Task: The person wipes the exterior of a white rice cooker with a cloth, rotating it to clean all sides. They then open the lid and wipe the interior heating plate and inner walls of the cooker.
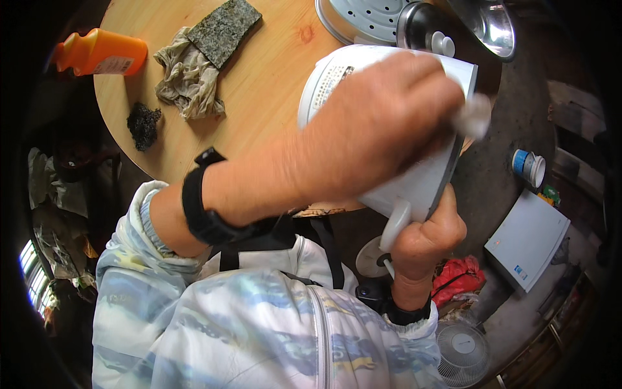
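Observation:
A white electric cooker body [423, 180] lies tipped on its side at the edge of a round wooden table [262, 92]. It has a dotted control panel and a white loop handle [396, 223]. My right hand [427, 233] grips its rim beside that handle. Across the upper side of the cooker reaches my left hand [413, 104], blurred and curled near the rim. From its fingers juts a small pale object [475, 116], too blurred to identify. My left hand and forearm hide much of the cooker.
An orange plastic bottle [104, 52], a beige rag [187, 80], a speckled stone slab [226, 31] and a black scourer [144, 126] lie on the table's left. Behind the cooker are a perforated steamer tray [367, 17], a knobbed lid [418, 26] and a metal bowl [491, 29]. A fan [461, 350] stands below right.

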`<action>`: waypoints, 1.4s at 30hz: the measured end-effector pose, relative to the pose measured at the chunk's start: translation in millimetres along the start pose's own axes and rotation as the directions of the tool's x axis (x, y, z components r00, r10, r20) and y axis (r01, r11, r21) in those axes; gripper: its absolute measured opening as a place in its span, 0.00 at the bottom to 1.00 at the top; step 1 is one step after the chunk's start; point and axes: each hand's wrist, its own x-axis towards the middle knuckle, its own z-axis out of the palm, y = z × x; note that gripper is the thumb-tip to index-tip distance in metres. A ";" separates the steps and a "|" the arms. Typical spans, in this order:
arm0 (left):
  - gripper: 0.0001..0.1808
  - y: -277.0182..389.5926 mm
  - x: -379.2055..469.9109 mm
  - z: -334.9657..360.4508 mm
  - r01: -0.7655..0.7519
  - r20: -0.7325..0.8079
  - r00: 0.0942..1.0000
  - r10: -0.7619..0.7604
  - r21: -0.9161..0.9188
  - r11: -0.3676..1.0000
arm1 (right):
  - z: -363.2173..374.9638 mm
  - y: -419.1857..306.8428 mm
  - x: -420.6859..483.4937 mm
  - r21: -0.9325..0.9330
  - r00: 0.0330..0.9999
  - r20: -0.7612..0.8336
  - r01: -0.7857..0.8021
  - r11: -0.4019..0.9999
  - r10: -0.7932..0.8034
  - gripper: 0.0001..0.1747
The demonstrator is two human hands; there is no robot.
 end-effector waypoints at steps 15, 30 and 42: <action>0.10 14.2 -12.5 -6.6 0.073 0.049 0.996 -0.072 -0.019 0.997 | 3.4 -3.0 2.2 0.021 0.999 -0.003 -0.042 0.999 0.042 0.13; 0.11 -9.5 -12.4 -10.7 0.443 -0.006 0.886 -0.463 -0.284 0.851 | 6.7 -2.4 7.3 0.018 0.999 0.002 -0.043 0.999 0.043 0.13; 0.13 -8.5 -28.2 -18.6 0.463 -0.082 0.858 -0.507 -0.301 0.834 | 11.1 -8.8 12.1 0.027 0.999 0.031 0.013 1.000 -0.014 0.14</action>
